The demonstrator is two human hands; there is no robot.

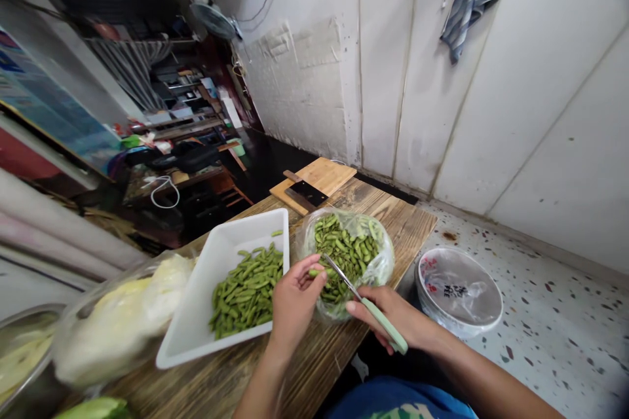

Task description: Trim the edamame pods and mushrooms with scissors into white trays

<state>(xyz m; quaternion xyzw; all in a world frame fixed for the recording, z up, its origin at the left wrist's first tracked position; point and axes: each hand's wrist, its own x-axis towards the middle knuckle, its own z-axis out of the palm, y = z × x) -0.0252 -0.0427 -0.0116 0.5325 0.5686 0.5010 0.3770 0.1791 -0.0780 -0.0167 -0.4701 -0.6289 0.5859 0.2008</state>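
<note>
Between thumb and fingers, my left hand (301,288) pinches a green edamame pod (316,271). My right hand (388,314) is closed on scissors (378,317) with pale green handles; their metal blades point up and left, the tips close to that pod. Below both hands sits a clear plastic bag (386,262) full of edamame pods (351,245), its top spread wide. To the left, a white plastic tray (196,294) holds a heap of pods (248,288), with a lone pod lying near its far right corner.
On the wooden table (393,209) a cleaver (305,194) rests on a cutting board (327,173) at the far end. A bagged pale vegetable (128,314) and a metal bowl (49,340) are at left. A lined bin (459,288) stands on the floor at right.
</note>
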